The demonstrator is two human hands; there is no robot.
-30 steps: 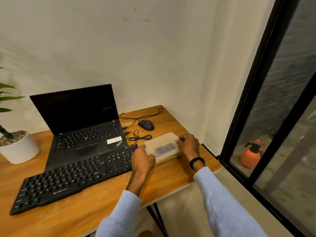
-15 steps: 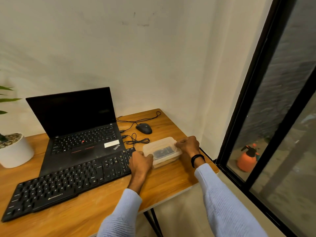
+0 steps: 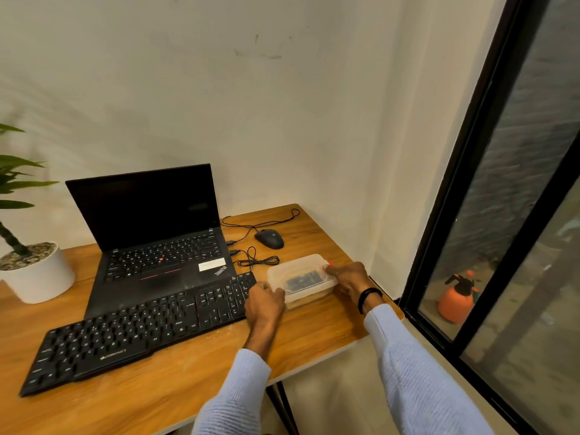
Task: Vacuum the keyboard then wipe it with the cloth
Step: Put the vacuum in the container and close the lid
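Not much has moved in the last second: the view has mostly just swung and both hands have stayed on the clear plastic box point(image 3: 299, 267), though the right hand point(image 3: 346, 277) looks like it's crept up so its fingers now lie along the lid's far right edge, next to a little red tab point(image 3: 329, 262). The left hand point(image 3: 265, 301) is curled round the box's near left corner, so both hands are gripping it from opposite ends, probably about to pop the lid. There's something dark inside point(image 3: 303, 281), can't tell if it's the vacuum, and I don't see a cloth anywhere. The keyboard point(image 3: 141, 328) hasn't been touched yet; it's on the desk point(image 3: 314, 337) in front of the laptop point(image 3: 157, 246), lying off to the left of both hands. Its long axis runs on a slant from near left up to far right, and that right end sits just beside the left hand and the box. So the left hand is clearly the nearer one, and whatever comes out of the box has to travel leftward along that slant. The mouse point(image 3: 269, 238) and its cable are behind the box, plant pot point(image 3: 37, 274) way over on the left
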